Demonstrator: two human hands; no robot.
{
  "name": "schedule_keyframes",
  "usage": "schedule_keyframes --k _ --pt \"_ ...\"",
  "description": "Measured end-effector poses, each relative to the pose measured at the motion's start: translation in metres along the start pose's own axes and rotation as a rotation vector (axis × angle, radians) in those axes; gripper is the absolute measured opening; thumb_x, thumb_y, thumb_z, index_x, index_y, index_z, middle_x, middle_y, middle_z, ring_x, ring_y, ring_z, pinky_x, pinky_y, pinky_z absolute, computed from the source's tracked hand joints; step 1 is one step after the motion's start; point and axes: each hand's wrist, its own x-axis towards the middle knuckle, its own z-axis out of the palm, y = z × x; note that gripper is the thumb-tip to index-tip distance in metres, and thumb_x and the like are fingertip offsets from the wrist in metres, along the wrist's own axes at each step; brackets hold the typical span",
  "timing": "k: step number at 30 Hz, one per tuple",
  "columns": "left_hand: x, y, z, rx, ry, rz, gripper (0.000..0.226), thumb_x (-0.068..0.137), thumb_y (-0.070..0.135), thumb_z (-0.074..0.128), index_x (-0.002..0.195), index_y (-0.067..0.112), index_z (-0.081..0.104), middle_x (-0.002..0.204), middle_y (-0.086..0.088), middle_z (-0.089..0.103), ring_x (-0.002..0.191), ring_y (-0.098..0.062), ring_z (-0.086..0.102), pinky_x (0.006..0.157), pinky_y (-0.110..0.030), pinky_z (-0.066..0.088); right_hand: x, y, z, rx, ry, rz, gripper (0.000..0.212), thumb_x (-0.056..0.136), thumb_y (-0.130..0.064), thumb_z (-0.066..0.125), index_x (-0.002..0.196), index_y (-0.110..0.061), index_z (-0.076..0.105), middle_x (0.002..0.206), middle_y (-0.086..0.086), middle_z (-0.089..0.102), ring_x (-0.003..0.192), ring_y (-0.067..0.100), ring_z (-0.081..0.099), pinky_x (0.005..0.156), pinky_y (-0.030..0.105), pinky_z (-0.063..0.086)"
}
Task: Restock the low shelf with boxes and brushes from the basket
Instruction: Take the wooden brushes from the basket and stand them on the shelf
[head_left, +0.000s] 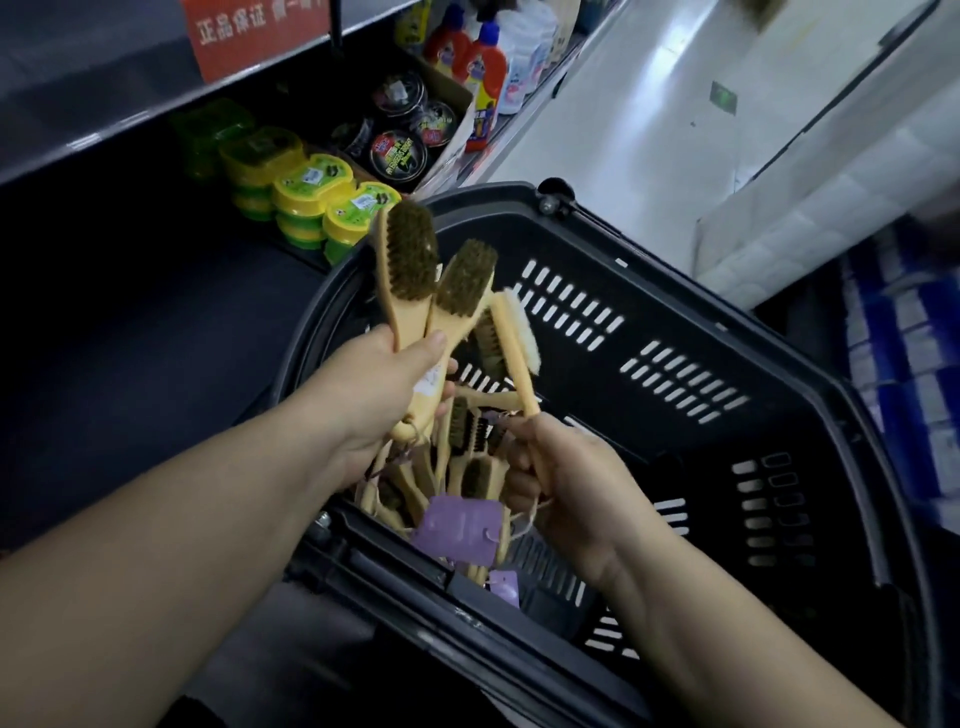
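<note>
At frame centre the left hand (384, 384) is clamped round the handles of two dark brushes (410, 254), thumb across the front. Their long axes run nearly upright in the picture, heads up and fanned slightly apart, bristles facing the camera. Just to the right, the right hand (561, 483) grips the handle end of a white brush (511, 338). Its axis leans up and to the left, so its head lies just beside the dark pair with bristles turned right; whether it touches them is hard to say. All three are held above the black basket (779, 322), which fills the centre and right. In the basket's near-left corner, below the hands, lies a pile (467, 467) of more brushes, handles toward the bottom of the frame, with purple tags (460, 525) on strings. The dark shelf (156, 322) spans the left. On it at upper centre stand yellow-green tubs (311, 192), black tins (400, 153) and bottles (488, 67), below a red sign (254, 31).
</note>
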Motion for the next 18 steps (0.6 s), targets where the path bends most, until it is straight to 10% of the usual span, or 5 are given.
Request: schedule_keyframes --k 12,18 --pt "-0.005 0.0 -0.002 -0.143 -0.078 0.065 0.035 0.078 0.009 0.067 0.112 0.011 0.057 0.1 -0.01 0.071 0.086 -0.023 0.071 0.066 -0.033 0.059 0.003 -0.005 0.018 -0.007 -0.185 -0.262 0.026 0.098 -0.013 0.043 0.115 -0.009 0.063 0.094 0.009 0.071 0.075 0.015 0.067 0.061 0.025 0.055" --pt "-0.006 0.002 -0.003 -0.056 -0.156 0.001 0.043 0.073 0.012 0.072 0.112 0.018 0.055 0.099 -0.006 0.072 0.084 -0.023 0.072 0.065 -0.035 0.06 0.013 -0.008 0.011 -0.233 -0.081 -0.374 0.028 0.087 -0.009 0.062 0.115 -0.011 0.06 0.076 0.0 0.07 0.07 0.014 0.069 0.062 0.022 0.055"
